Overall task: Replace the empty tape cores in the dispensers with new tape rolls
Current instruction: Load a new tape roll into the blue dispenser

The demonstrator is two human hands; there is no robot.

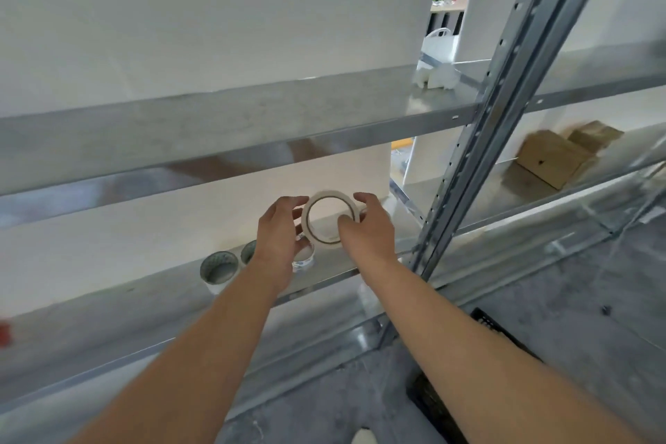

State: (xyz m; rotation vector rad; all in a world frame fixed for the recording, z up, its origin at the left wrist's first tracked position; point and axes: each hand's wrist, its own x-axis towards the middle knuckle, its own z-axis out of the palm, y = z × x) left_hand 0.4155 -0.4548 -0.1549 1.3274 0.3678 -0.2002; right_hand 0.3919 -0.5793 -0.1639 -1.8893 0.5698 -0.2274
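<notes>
A white tape roll [310, 235] stands upright in the air above a metal shelf [331, 265], held between both hands. My left hand [279, 240] grips its left rim and my right hand [367, 231] grips its right rim with the thumb across the front. On the shelf below lie more tape rolls: one with a grey-green face [218, 268], a second [248, 252] partly behind my left wrist, and a third [304, 259] under my left hand. No dispenser is in view.
A higher metal shelf [216, 133] runs across above my hands. A slotted steel upright [479, 141] stands just to the right. Cardboard boxes [555, 159] sit on the neighbouring shelf. A black crate [450, 389] lies on the grey floor at the lower right.
</notes>
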